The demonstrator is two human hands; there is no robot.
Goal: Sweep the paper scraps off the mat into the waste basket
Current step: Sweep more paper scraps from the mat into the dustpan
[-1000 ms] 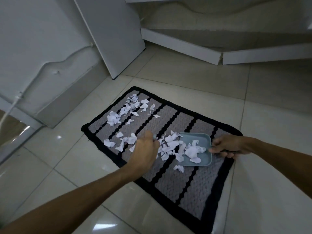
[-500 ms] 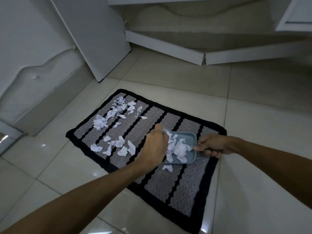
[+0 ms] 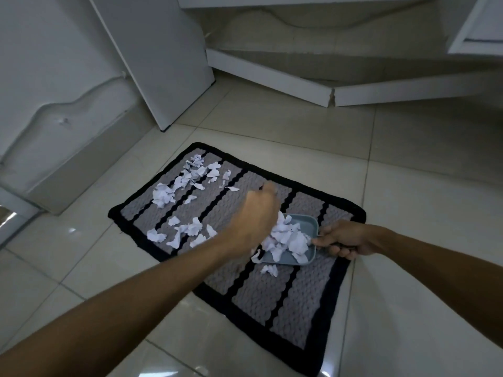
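Note:
A grey mat with black stripes and border [image 3: 258, 295] lies on the tiled floor. White paper scraps [image 3: 187, 175] are strewn over its far left part, with more near its left edge [image 3: 185, 232] and one below the pan [image 3: 270, 269]. A small blue-grey dustpan [image 3: 309, 222] rests on the mat, heaped with scraps [image 3: 288, 239]. My right hand [image 3: 341, 240] grips its handle. My left hand [image 3: 253, 221] is a blurred fist at the pan's mouth, closed on a small brush that is mostly hidden. No waste basket is in view.
A white door or panel [image 3: 163, 63] stands at the far left of the mat, beside a grey wall base [image 3: 76, 159]. White skirting boards [image 3: 272, 77] run along the far wall. Glossy tile floor [image 3: 408, 186] surrounds the mat.
My left hand has swept rightward, pushing scraps from the mat's middle into the dustpan. The pile in the pan has grown. The right hand kept hold of the handle.

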